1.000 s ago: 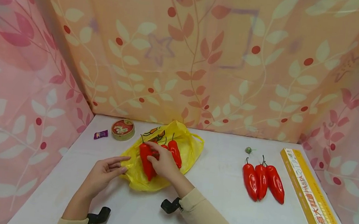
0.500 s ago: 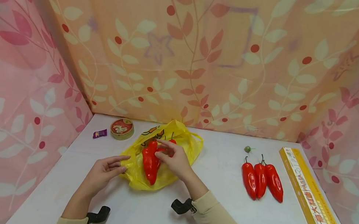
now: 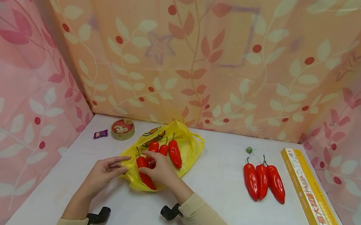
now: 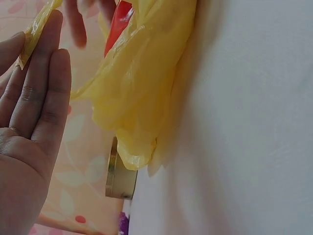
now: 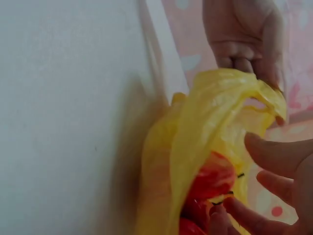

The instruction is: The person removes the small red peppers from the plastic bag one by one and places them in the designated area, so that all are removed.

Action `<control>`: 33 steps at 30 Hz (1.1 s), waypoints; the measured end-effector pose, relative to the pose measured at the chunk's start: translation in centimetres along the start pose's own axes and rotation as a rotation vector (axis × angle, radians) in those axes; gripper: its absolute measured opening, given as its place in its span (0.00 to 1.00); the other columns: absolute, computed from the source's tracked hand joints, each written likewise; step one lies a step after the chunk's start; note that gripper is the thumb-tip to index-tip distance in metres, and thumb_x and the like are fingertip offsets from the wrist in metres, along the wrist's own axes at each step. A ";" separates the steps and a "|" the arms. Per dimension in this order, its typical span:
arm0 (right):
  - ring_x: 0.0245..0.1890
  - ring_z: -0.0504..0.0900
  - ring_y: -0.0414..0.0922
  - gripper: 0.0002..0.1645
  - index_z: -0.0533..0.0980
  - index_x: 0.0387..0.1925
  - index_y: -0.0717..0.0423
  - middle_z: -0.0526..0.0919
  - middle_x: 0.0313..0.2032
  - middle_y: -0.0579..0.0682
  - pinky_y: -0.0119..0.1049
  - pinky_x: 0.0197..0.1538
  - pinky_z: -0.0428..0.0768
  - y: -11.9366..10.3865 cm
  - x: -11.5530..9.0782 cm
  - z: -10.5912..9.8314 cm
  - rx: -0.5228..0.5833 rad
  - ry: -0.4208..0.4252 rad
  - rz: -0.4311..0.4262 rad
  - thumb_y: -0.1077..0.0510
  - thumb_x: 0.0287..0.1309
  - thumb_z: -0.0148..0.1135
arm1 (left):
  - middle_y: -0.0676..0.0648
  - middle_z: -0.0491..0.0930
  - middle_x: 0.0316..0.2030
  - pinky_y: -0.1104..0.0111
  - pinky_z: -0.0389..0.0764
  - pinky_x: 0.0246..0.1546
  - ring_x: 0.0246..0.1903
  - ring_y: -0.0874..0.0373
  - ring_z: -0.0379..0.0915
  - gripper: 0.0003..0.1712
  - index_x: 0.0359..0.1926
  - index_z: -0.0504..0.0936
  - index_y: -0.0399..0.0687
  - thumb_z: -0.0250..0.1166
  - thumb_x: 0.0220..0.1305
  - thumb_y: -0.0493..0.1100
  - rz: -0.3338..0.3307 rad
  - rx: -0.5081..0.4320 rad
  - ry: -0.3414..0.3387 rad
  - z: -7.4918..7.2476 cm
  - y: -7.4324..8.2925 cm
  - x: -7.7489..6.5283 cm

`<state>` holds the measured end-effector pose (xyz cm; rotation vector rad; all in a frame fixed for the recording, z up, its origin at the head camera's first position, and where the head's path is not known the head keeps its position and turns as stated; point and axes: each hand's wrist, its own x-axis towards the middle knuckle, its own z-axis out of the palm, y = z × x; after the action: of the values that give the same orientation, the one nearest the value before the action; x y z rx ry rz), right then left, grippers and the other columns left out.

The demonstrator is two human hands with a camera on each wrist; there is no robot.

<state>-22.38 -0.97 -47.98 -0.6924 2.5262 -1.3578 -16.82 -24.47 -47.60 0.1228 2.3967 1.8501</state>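
The yellow plastic bag (image 3: 193,147) lies with its mouth facing me, with several red peppers inside. My left hand (image 3: 103,176) pinches the near left edge of the bag between thumb and fingers, also plain in the left wrist view. My right hand (image 3: 160,169) reaches over the front red pepper (image 3: 147,179), which lies slanted by the bag's mouth. In the right wrist view the right thumb (image 5: 274,152) and fingers stand apart, with fingertips close to the peppers (image 5: 215,176). Another pepper (image 3: 174,152) rests farther right in the bag.
Three red peppers (image 3: 262,181) lie in a group on the right, with a small green round thing (image 3: 249,149) behind them. A long yellow pasta box (image 3: 310,190) lies at the right edge. At back left are a round tin (image 3: 123,129) and a purple packet (image 3: 100,134).
My right hand draws back to the right, then returns leftward over the bag. The front pepper now slants with its stem to the left. My left hand keeps its place.
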 end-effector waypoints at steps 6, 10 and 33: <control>0.46 0.78 0.39 0.34 0.77 0.65 0.39 0.83 0.52 0.44 0.33 0.50 0.82 -0.7 0.3 1.4 -0.161 0.024 0.019 0.50 0.56 0.76 | 0.37 0.85 0.46 0.67 0.86 0.49 0.42 0.57 0.86 0.27 0.63 0.79 0.42 0.69 0.66 0.46 -0.001 -0.007 -0.011 0.1 -0.1 0.0; 0.45 0.78 0.39 0.32 0.77 0.64 0.39 0.84 0.52 0.44 0.33 0.50 0.83 -0.8 0.4 1.5 -0.172 0.028 0.034 0.55 0.58 0.74 | 0.38 0.85 0.46 0.68 0.85 0.49 0.43 0.57 0.86 0.27 0.63 0.79 0.43 0.70 0.66 0.47 -0.008 -0.007 -0.011 0.0 -0.2 0.0; 0.49 0.85 0.46 0.24 0.78 0.63 0.41 0.85 0.55 0.49 0.40 0.47 0.87 1.4 -0.6 -0.7 0.654 -0.062 0.137 0.54 0.67 0.65 | 0.37 0.84 0.45 0.73 0.84 0.48 0.42 0.56 0.85 0.26 0.63 0.79 0.44 0.69 0.66 0.46 -0.021 -0.008 -0.022 0.2 0.0 0.2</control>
<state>-22.60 0.48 -48.76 -0.4053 1.8530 -1.9140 -16.95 -24.25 -47.71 0.1168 2.3663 1.8393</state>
